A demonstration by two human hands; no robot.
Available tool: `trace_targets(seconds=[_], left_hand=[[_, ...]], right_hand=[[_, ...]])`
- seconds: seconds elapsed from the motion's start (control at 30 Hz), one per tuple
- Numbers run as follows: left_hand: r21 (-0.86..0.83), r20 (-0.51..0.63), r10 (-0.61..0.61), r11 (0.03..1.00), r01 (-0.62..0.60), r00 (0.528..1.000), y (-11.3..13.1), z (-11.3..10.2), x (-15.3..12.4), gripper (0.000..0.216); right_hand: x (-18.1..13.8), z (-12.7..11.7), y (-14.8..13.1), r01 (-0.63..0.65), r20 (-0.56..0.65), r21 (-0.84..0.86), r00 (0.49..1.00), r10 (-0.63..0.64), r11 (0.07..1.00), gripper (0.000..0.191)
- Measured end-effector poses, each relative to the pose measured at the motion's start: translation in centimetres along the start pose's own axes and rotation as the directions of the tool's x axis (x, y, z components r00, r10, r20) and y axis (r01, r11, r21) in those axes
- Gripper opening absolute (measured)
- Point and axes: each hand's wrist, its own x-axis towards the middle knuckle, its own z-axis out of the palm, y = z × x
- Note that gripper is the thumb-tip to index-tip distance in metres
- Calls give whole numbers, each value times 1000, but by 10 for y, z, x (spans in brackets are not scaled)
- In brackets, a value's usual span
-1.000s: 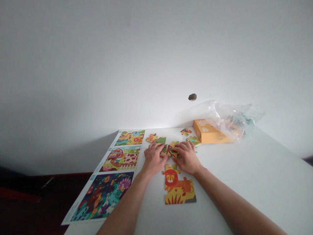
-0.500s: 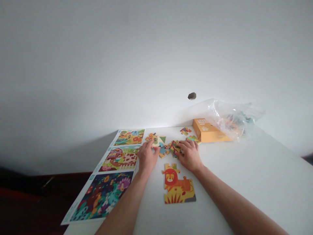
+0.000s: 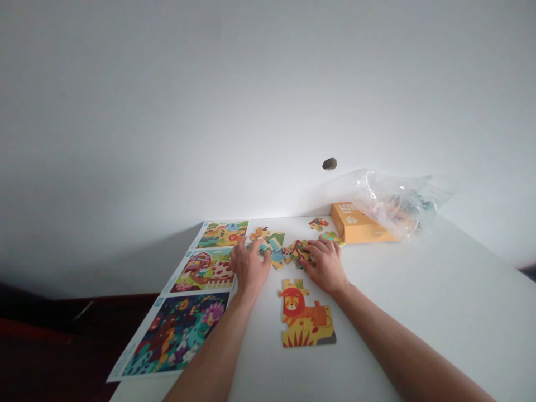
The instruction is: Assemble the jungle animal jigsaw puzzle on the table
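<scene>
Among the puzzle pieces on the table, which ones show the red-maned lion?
The joined block, nearest the camera. It alone shows a red mane; the other visible pieces lie farther back, at or beyond the left hand and right hand.

Lion puzzle section [image 3: 307,321] shows yellow ground, red mane, orange body | Box [image 3: 366,230] is orange, white-lettered | Surface [image 3: 439,290] is plain white

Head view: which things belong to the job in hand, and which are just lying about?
In the job:
loose puzzle pieces, by the left hand and right hand
joined lion pieces
picture sheet, probably, given its similar drawings

Seemingly just lying about:
orange box
clear plastic bag
</scene>
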Motion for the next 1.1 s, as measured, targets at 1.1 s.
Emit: trace_targets(seconds=[1.1], left_hand=[[-277, 54, 67, 960, -50, 996, -8, 15, 2, 38]], right_hand=[[0, -2, -1, -4, -8, 6, 1000, 4, 1000, 25]])
